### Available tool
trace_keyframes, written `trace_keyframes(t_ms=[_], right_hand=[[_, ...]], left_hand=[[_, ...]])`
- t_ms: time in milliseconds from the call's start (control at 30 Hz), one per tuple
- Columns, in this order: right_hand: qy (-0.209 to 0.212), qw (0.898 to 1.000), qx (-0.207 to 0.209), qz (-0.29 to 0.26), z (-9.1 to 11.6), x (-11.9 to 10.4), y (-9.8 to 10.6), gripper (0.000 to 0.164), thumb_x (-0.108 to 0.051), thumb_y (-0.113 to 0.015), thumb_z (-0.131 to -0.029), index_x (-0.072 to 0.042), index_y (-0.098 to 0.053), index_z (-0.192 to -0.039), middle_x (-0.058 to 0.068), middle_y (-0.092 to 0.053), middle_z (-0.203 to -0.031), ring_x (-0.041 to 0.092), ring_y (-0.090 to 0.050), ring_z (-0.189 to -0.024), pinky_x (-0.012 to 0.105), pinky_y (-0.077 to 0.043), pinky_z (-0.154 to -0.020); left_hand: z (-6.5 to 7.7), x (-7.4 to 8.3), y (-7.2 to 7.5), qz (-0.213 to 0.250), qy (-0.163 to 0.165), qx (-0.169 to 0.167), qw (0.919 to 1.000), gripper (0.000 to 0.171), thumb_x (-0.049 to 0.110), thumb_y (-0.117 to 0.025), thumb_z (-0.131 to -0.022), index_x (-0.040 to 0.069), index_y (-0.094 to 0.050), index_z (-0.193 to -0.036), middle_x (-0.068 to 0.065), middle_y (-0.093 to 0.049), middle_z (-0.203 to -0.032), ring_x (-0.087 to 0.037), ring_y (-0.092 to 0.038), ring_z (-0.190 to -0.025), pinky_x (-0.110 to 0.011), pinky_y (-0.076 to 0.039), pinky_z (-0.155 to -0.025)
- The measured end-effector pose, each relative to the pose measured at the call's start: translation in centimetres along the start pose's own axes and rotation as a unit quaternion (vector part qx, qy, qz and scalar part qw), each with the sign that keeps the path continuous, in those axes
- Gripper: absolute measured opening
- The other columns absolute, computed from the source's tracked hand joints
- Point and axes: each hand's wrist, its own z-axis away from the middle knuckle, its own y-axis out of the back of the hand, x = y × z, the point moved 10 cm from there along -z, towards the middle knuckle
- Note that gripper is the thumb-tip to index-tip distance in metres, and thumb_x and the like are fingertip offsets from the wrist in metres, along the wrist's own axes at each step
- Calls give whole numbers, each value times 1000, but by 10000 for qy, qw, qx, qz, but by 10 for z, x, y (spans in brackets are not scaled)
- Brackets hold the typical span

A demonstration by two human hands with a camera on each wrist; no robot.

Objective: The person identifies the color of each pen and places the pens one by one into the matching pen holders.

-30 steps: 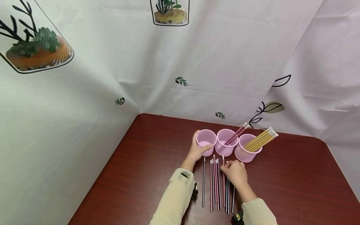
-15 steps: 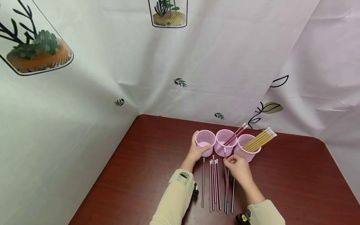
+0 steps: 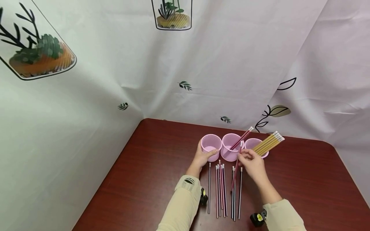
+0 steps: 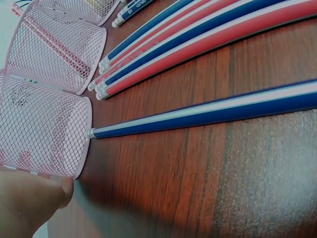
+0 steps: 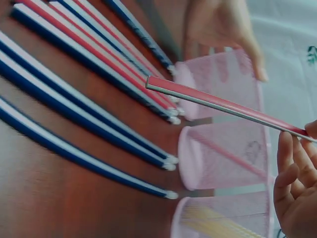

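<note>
My right hand (image 3: 252, 163) pinches a red pencil (image 5: 213, 105) near its eraser end, raised and tilted in front of the middle and right cups. Around the left pink mesh cup (image 4: 44, 124) curls my left hand (image 3: 203, 157), its thumb on the near side. That cup has no pencils in it. The middle pink cup (image 3: 230, 155) holds two red pencils (image 3: 242, 138) leaning right. In the right pink cup (image 3: 252, 142) stands a bundle of yellow pencils (image 3: 268, 143), also leaning right; my right hand partly covers this cup in the head view.
Several red and blue pencils (image 3: 221, 192) lie in a row on the dark red-brown table (image 3: 144, 179), erasers toward the cups. A single blue pencil (image 4: 198, 116) lies apart at the left. Behind the table hangs a white patterned cloth (image 3: 231, 64).
My right hand has lifted the red pencil off the row and carried it up and to the right, toward the cups. The left hand stays on the left cup.
</note>
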Motion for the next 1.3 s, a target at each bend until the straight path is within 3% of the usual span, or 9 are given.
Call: trace_keyframes(t_ms=[167,333,500,733,1067,1300], right_hand=[[177,9998,63,-30,-13,-19,11,21,-1,-62,-86,12,-53,-101,-13,-62,-66,4,-59,-54,19,-45,-47],[366,9991,55,223,-26,-40,19,24,-7,-62,-88,9,-53,-103,-13,-62,-68,3,-59,-54,20,-44,-42],[541,9981,178,246,-40,-60,27,24,-8,-61,-89,8,-53,-104,-16,-62,-69,2,-60,-57,17,-46,-47],[458,9969,557,-307,-51,-84,42,9,-3,-55,-90,0,-49,-96,-17,-61,-66,-2,-59,-55,14,-46,-48],[390,9947,926,-205,-62,-69,51,10,-8,-57,-89,-8,-48,-93,-16,-59,-70,-3,-58,-56,16,-48,-48],[152,9966,800,-134,-66,-49,46,12,-6,-56,-90,0,-47,-96,-18,-56,-67,-2,-59,-54,14,-48,-54]], left_hand=[[1,1,-1,17,-37,-8,10000,87,4,-79,-70,10,-29,-142,-18,-43,-133,-37,-43,-117,-42,-34,-99],[2,1,-1,-75,-47,9,10000,87,4,-79,-69,9,-29,-141,-18,-43,-133,-37,-44,-116,-43,-35,-99],[0,-1,1,-99,-73,3,9999,87,6,-79,-70,9,-29,-141,-18,-43,-134,-37,-43,-117,-43,-34,-100],[0,-3,1,-106,-60,-9,9999,87,7,-79,-71,10,-29,-142,-18,-43,-133,-36,-44,-117,-41,-36,-98],[0,-2,0,-87,19,1,10000,87,7,-79,-71,11,-29,-142,-19,-43,-134,-36,-45,-116,-40,-36,-98],[0,-1,0,-36,30,15,10000,88,6,-79,-70,11,-29,-142,-17,-43,-134,-35,-44,-117,-40,-35,-99]])
